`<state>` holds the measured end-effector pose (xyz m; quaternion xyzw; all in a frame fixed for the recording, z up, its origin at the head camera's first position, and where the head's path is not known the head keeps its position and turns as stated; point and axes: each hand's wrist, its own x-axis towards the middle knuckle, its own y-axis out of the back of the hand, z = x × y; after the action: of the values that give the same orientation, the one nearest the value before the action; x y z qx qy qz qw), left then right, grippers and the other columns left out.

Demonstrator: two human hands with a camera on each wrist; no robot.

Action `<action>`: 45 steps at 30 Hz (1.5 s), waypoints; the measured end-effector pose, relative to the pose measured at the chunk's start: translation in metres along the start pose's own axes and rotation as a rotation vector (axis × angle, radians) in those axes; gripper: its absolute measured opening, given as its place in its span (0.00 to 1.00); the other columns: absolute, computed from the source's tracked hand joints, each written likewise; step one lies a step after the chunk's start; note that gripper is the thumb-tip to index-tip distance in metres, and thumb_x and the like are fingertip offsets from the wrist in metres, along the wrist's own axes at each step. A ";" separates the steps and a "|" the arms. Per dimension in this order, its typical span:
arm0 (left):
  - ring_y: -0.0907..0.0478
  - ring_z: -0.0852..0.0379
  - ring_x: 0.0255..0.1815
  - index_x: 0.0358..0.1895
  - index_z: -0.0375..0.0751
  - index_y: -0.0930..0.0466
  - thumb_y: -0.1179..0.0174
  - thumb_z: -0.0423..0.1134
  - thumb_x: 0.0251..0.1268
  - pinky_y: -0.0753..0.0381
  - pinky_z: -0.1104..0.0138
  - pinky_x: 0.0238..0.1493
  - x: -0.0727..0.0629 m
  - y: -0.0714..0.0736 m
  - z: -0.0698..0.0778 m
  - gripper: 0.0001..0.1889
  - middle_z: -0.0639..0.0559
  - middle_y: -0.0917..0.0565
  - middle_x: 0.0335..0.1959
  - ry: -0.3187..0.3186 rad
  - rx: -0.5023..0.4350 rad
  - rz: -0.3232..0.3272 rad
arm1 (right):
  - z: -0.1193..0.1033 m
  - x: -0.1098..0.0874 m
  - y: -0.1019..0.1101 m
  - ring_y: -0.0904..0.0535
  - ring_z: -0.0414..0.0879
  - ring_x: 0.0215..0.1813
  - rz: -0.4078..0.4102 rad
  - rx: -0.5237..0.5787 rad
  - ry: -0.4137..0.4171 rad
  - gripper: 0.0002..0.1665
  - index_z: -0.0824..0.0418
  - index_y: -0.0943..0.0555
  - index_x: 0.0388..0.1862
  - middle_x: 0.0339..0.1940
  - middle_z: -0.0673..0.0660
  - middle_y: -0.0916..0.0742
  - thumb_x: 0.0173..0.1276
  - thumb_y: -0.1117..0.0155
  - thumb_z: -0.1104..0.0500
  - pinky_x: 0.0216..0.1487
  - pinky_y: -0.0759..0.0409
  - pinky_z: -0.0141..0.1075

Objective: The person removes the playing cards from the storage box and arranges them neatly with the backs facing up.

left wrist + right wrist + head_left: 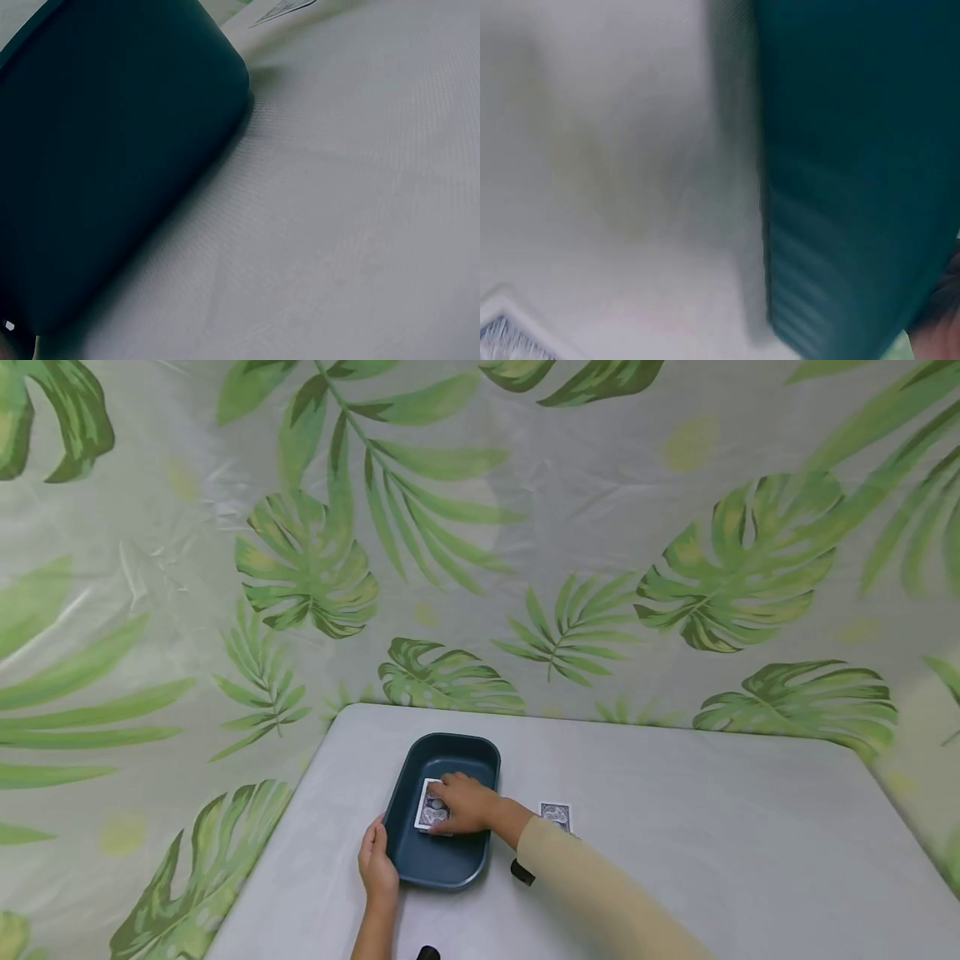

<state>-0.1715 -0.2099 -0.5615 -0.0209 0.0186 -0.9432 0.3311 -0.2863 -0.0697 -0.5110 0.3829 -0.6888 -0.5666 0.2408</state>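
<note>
A dark blue rectangular tray with raised walls sits on the white table. My left hand rests against its left outer wall, fingers fairly straight along the side. Inside the tray, my right hand reaches over from the right and grips a stack of patterned playing cards, thumb at the near edge and fingers at the far edge. The right hand covers part of the stack. Both wrist views mostly show the tray's outer wall, with a bit of the right hand at the edge.
Another playing card, back up, lies right of the tray, partly hidden by the right sleeve. The white table extends to the right. A leaf-printed curtain hangs behind the far edge.
</note>
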 end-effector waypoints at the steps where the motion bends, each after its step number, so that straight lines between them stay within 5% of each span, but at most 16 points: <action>1: 0.38 0.42 0.60 0.58 0.21 0.34 0.63 0.37 0.74 0.40 0.70 0.55 0.000 0.000 0.001 0.21 0.30 0.32 0.59 0.002 0.002 0.001 | 0.002 -0.003 0.004 0.32 0.48 0.57 0.009 0.008 0.012 0.41 0.53 0.34 0.65 0.58 0.56 0.27 0.58 0.41 0.34 0.57 0.34 0.42; 10: 0.35 0.52 0.57 0.56 0.19 0.34 0.62 0.36 0.74 0.40 0.78 0.51 0.003 0.005 0.002 0.21 0.28 0.32 0.58 -0.028 -0.019 0.040 | 0.026 -0.037 0.034 0.33 0.50 0.60 0.080 0.036 0.061 0.42 0.53 0.35 0.67 0.60 0.57 0.28 0.58 0.40 0.36 0.59 0.35 0.44; 19: 0.38 0.43 0.61 0.56 0.20 0.33 0.62 0.39 0.74 0.42 0.71 0.57 0.003 0.006 0.000 0.22 0.28 0.32 0.58 -0.004 0.011 0.064 | 0.054 -0.079 0.053 0.37 0.54 0.64 0.054 0.019 -0.006 0.41 0.52 0.35 0.66 0.64 0.61 0.31 0.57 0.37 0.38 0.61 0.38 0.48; 28: 0.36 0.49 0.59 0.57 0.20 0.34 0.61 0.40 0.74 0.40 0.75 0.54 0.000 0.005 0.002 0.23 0.31 0.31 0.58 0.015 -0.025 0.062 | 0.093 -0.130 0.041 0.36 0.57 0.62 0.076 0.015 -0.045 0.37 0.56 0.32 0.63 0.62 0.64 0.30 0.58 0.36 0.41 0.59 0.37 0.51; 35: 0.41 0.42 0.63 0.59 0.21 0.35 0.63 0.39 0.74 0.45 0.62 0.63 -0.001 0.002 0.003 0.23 0.30 0.33 0.60 0.029 -0.028 0.047 | 0.121 -0.165 0.031 0.35 0.59 0.62 0.078 -0.020 -0.105 0.37 0.58 0.31 0.62 0.61 0.65 0.29 0.57 0.35 0.42 0.58 0.37 0.53; 45: 0.39 0.47 0.62 0.59 0.21 0.35 0.62 0.39 0.74 0.43 0.67 0.61 -0.003 -0.005 0.003 0.22 0.33 0.31 0.59 0.028 -0.029 0.037 | 0.131 -0.203 0.023 0.35 0.60 0.61 0.053 -0.016 -0.175 0.37 0.58 0.30 0.61 0.60 0.66 0.29 0.57 0.34 0.42 0.58 0.36 0.53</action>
<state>-0.1722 -0.2042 -0.5588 -0.0119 0.0372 -0.9367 0.3480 -0.2727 0.1727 -0.4994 0.3116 -0.7126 -0.5968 0.1973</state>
